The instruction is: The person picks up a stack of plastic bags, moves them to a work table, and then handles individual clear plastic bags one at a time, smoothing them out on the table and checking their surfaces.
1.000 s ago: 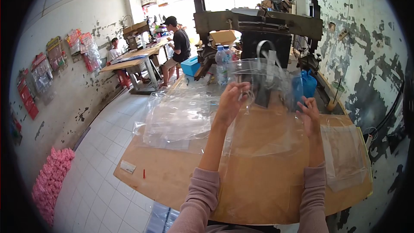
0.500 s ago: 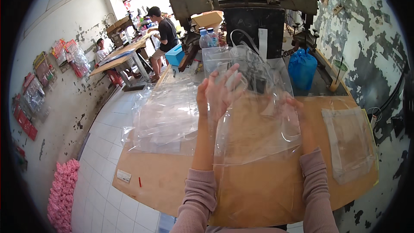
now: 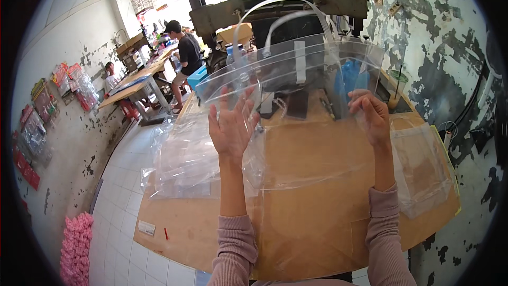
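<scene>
A clear plastic tote bag [image 3: 317,69] with pale strap handles [image 3: 283,1] is spread wide above the table, its top rim away from me. My left hand [image 3: 233,127] is open against the bag's left part, palm toward me and fingers spread. At the bag's right side, the curled fingers of my right hand [image 3: 370,119] pinch the plastic. Under and left of my left hand lie several clear plastic pieces [image 3: 182,159]. Another clear bag [image 3: 420,169] lies flat at the table's right.
The brown table [image 3: 312,233] carries a small red stick [image 3: 166,234] and a white label [image 3: 146,228] at left. Behind stand a dark press machine [image 3: 338,2], a blue plastic bag [image 3: 349,77] and bottles [image 3: 231,55]. A person in black [image 3: 188,53] works at a far table.
The bag has been spread wider and its handles now stand up in arches. My left hand has moved left and lower; my right hand has come slightly up and curled.
</scene>
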`<state>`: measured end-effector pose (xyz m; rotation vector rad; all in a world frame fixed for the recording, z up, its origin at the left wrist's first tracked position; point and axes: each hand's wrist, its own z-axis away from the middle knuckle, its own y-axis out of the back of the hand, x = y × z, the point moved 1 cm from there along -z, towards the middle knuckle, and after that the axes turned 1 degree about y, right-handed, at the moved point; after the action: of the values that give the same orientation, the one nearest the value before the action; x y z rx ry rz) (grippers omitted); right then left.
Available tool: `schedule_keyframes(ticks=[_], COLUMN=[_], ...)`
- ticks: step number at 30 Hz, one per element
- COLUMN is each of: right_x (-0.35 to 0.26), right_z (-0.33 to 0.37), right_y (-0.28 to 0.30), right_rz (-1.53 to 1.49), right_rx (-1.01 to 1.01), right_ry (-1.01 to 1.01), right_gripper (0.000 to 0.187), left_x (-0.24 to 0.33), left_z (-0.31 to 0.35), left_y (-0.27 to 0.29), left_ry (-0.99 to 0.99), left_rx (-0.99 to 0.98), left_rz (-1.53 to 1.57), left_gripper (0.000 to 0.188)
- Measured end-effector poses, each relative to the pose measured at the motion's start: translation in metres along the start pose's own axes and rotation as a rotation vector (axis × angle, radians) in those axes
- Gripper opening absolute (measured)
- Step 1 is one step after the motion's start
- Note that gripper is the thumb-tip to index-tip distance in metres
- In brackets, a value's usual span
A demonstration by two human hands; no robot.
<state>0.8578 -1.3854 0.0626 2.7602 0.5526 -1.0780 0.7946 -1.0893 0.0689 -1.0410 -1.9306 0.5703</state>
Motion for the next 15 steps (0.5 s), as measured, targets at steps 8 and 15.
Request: schedule_keyframes(ticks=[8, 15], right_x=[-0.021, -0.015], right_z=[-0.001, 0.001], right_y=[0.005, 0.010], right_rz=[-0.225, -0.290], right_rx=[0.274, 0.367], right_ry=[0.003, -0.044], right_gripper=[0.026, 0.028], left_x=[-0.010, -0.011], left_z=[0.001, 0.006], left_y=[0.033, 0.023], left_ry=[0.194, 0.142], left_rx=[-0.191, -0.175], left_rz=[-0.159, -0.347], left_gripper=[0.051, 0.038])
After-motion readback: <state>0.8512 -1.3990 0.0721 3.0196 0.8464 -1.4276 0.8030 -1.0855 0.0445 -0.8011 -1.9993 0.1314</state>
